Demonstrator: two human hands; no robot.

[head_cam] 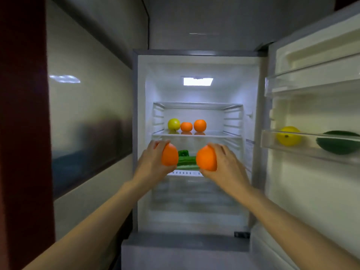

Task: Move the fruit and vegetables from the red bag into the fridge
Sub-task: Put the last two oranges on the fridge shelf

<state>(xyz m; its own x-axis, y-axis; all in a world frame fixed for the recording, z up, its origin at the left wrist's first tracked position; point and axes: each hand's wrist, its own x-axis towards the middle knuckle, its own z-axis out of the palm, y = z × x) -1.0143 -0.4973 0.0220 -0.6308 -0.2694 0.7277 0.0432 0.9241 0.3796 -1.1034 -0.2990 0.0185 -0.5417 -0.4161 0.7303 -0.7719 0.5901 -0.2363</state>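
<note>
Two oranges are held up before the open fridge (140, 133): the left hand (152, 162) grips one orange (169, 157) and the right hand (224, 164) grips the other orange (206, 158). Behind them, green vegetables (186, 161) lie on a shelf; a yellow fruit (173, 124) and two more oranges (192, 126) sit on the shelf above.
</note>
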